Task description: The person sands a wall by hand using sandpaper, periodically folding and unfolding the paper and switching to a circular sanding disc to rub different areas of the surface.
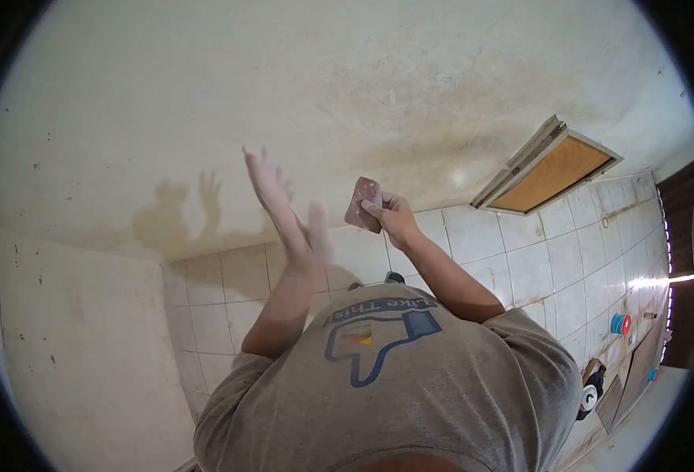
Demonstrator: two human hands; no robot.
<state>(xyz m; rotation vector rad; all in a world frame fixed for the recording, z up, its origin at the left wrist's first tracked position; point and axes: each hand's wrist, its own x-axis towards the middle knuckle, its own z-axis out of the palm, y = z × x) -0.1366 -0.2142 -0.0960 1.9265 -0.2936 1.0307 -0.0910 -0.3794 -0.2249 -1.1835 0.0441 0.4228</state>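
A stained cream ceiling [300,86] meets white tiled walls [535,259]; an open wooden hatch [551,167], perhaps a vent window, glows amber.

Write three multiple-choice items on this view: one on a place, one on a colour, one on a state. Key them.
1. Where is the hatch?
A. right of both hands
B. left of both hands
C. between the hands

2. What colour is the thumb outline on the grey shirt?
A. red
B. blue
C. black

3. How is the left hand?
A. fist
B. gripping a block
C. open, flat, empty

Key: 1 A, it sits far right by the tiled wall. 2 B, the outline is blue. 3 C, fingers are spread; only the right hand grips the sanding block.
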